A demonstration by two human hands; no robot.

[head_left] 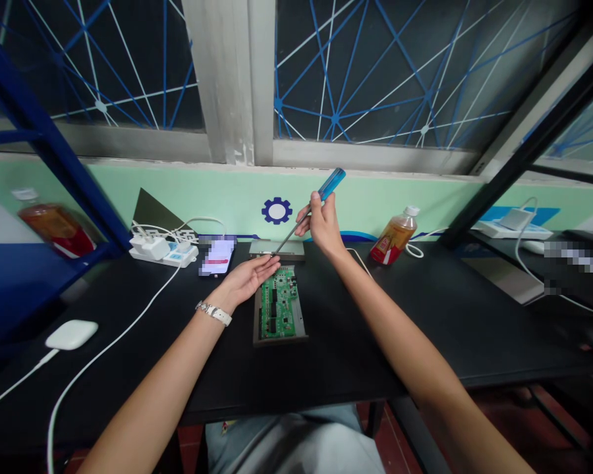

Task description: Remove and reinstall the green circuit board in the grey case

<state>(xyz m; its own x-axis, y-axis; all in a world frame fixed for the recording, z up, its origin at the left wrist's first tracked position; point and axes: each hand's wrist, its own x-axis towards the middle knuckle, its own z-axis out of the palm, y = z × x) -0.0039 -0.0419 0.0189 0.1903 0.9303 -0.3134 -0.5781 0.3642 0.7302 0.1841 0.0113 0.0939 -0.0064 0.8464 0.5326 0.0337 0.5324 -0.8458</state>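
Note:
A long screwdriver (332, 184) with a blue handle slants down to the left, held near the base of its handle by my right hand (321, 220). Its tip reaches the fingertips of my left hand (250, 276), which lies palm up over the upper left of a green circuit board (282, 306). The left fingers are close around the tip; whether they pinch a small part there is too small to tell. The board sits in a grey metal housing (300, 322) on the black table (217, 375). Behind it lies a grey metal plate (289, 249).
A phone (218, 255) and a white power strip (165, 253) are at the back left. A white case (72, 334) with a cable lies front left. One drink bottle (394, 237) stands back right; another (56, 224) is far left. Dark shelf posts flank the table.

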